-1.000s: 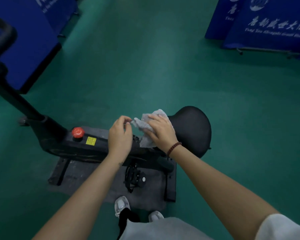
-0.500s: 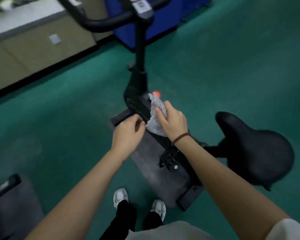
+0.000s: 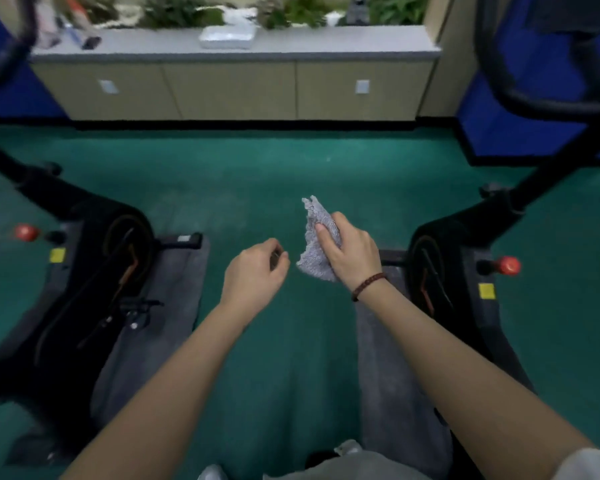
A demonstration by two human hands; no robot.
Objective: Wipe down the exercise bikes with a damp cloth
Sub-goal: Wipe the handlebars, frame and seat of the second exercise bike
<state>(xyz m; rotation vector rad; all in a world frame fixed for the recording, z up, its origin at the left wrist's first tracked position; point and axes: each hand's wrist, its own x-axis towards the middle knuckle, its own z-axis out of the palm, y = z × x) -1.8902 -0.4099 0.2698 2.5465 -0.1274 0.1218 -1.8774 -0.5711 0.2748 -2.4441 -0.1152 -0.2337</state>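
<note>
My right hand (image 3: pixel 352 252) grips a crumpled grey cloth (image 3: pixel 314 237) in mid-air over the green floor, between two black exercise bikes. My left hand (image 3: pixel 253 275) hovers just left of the cloth with its fingers curled and nothing in it. One bike (image 3: pixel 94 265) stands at the left with a red knob (image 3: pixel 26 232) on its frame. The other bike (image 3: pixel 465 258) stands at the right, also with a red knob (image 3: pixel 506 266). Neither hand touches a bike.
Each bike stands on a grey mat (image 3: pixel 174 296), the right mat (image 3: pixel 388 368) running under my right arm. A beige cabinet (image 3: pixel 232 88) with plants on top lines the far wall. Blue panels (image 3: pixel 520 109) stand at the back right and back left.
The view has swung from one bike to the gap between two bikes. My left hand has let go of the cloth, which my right hand now holds alone.
</note>
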